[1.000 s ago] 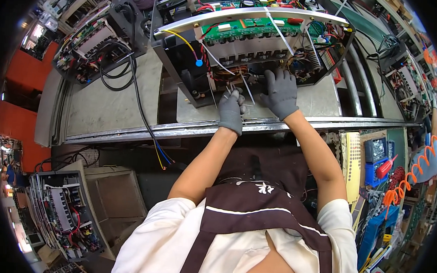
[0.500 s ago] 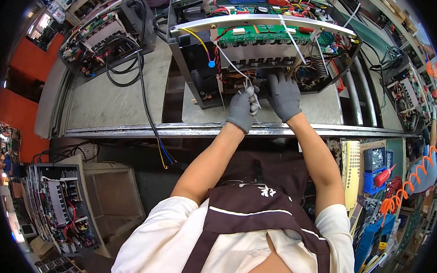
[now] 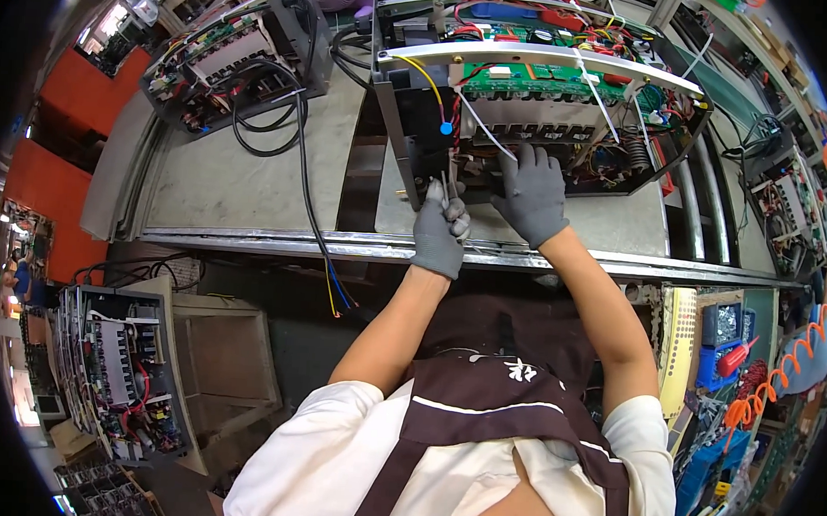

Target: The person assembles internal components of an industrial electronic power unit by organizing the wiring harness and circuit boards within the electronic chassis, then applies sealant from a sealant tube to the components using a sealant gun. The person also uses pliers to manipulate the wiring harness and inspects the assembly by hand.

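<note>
An open-sided metal chassis [image 3: 395, 147] with wires and a green circuit board [image 3: 541, 82] stands on the bench in front of me. My left hand [image 3: 440, 231], grey-gloved, is closed at its near left corner. A thin pale piece sticks up from its fingers; I cannot make out its kind. At the chassis's open lower front, my right hand [image 3: 534, 199], also gloved, has its fingers stretched out. A white cable tie [image 3: 488, 130] slants down to its fingertips. A yellow wire [image 3: 430, 79] ends at a blue round part [image 3: 446, 128].
Another chassis [image 3: 233, 61] with a coiled black cable [image 3: 270, 127] stands to the left; the cable's bare-coloured ends hang over the metal bench edge [image 3: 543, 261]. At right are blue bins [image 3: 721, 354], a red-handled screwdriver [image 3: 734, 358] and an orange coiled hose [image 3: 768, 384].
The view has shifted, so the bench appears farther right. My left hand has drawn back from the chassis toward its left corner. My right hand has come slightly left and nearer me.
</note>
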`<state>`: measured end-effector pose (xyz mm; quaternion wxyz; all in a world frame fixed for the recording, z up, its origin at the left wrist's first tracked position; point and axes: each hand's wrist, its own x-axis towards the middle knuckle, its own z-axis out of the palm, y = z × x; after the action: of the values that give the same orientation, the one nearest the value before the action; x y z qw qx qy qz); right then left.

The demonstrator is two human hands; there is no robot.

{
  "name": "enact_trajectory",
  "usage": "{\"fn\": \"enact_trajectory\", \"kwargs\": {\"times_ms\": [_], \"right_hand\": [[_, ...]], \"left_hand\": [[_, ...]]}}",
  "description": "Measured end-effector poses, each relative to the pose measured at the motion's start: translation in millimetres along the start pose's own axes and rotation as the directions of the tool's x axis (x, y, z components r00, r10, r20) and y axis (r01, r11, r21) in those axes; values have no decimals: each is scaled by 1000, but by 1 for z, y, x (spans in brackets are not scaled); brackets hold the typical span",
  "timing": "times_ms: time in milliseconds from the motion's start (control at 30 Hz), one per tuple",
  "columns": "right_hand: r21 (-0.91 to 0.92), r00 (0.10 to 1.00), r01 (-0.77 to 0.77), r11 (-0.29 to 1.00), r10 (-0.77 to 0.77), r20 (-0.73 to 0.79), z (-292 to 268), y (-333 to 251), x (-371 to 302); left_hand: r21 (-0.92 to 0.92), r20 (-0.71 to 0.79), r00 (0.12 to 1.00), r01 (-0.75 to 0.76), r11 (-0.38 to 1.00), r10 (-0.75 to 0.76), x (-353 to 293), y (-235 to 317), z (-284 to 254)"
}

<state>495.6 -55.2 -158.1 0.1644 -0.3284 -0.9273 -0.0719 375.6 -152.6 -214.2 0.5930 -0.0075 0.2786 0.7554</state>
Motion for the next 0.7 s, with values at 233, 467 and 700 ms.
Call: {"fn": "enact_trajectory", "kwargs": {"times_ms": [233,467,700], "right_hand": [[-16,999,8,1000,-9,-44,2,-2,2],[-116,987,55,992,-71,-145,16,-2,10],[198,997,-30,980,44,-66,5,7,-10]], "left_hand": [[97,113,992,-70,993,59,6,9,8],[125,84,993,-94,988,84,6,5,13],[166,73,993,-101,981,90,-3,-8,16]]}}
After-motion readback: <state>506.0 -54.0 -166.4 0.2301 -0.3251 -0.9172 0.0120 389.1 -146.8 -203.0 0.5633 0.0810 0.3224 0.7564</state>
